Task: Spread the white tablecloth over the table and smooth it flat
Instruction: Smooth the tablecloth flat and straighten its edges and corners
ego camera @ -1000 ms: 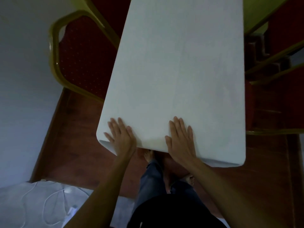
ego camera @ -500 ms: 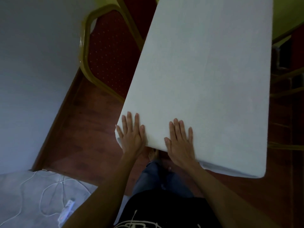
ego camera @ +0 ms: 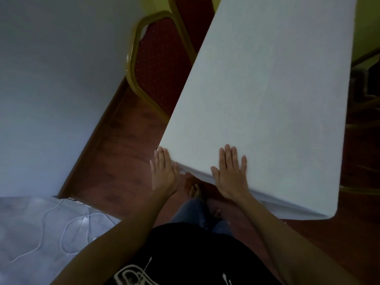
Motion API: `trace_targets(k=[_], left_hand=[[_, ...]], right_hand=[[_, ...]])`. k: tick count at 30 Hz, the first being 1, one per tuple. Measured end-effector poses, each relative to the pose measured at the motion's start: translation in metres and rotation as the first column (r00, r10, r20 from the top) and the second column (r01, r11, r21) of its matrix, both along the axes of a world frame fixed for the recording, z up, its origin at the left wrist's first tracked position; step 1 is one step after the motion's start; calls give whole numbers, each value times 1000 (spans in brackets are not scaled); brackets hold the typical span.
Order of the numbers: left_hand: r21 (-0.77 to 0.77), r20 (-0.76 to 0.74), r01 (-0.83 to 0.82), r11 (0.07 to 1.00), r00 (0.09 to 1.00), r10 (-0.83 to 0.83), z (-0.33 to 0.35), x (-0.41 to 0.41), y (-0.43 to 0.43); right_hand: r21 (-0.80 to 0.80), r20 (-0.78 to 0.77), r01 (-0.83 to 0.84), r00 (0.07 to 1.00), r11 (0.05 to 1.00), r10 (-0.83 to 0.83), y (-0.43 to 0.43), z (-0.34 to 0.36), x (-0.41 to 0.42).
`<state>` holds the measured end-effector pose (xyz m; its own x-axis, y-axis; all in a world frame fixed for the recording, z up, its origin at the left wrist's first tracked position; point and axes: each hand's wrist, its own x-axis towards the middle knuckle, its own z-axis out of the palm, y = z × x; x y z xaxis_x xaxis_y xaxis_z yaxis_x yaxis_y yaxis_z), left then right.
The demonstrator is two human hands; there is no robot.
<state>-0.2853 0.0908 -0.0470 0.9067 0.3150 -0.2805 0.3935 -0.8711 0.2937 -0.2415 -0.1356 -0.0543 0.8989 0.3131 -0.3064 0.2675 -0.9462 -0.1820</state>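
The white tablecloth (ego camera: 273,103) lies flat over the long table, covering its whole top and folding over the near edge. My right hand (ego camera: 231,173) rests palm down on the cloth at the near edge, fingers spread. At the table's near left corner my left hand (ego camera: 164,171) is flat with its fingers together. It sits mostly off the table, with only its fingertips and inner side touching the cloth's edge. Neither hand grips anything.
A red chair with a gold frame (ego camera: 158,64) stands close to the table's left side. More chair frames (ego camera: 366,112) are at the right. A grey wall (ego camera: 57,79) is at the left; white cables (ego camera: 61,225) lie on the pale floor covering. My bare feet (ego camera: 196,191) stand on the wooden floor.
My left hand has slid left along the near edge, from on the cloth to the corner. The view has swung left, so the table now sits further right. My right hand stays flat.
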Motion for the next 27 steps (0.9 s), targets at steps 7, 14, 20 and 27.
trace_targets(k=[7,14,20,27], left_hand=[[-20,-28,60,998,998,-61,22,5,9],[-1,31,441,898,897,-441,30,71,60],[-106,88,574,812,819,-567,49,116,129],[-105,119,781,615,624,-772,53,167,151]], right_hand=[[41,-120,118,986,992,-112,42,22,6],[109,-45,233,972,966,-230,129,25,26],[158,65,433,892,888,-447,188,17,41],[162,90,589,791,792,-606,232,29,63]])
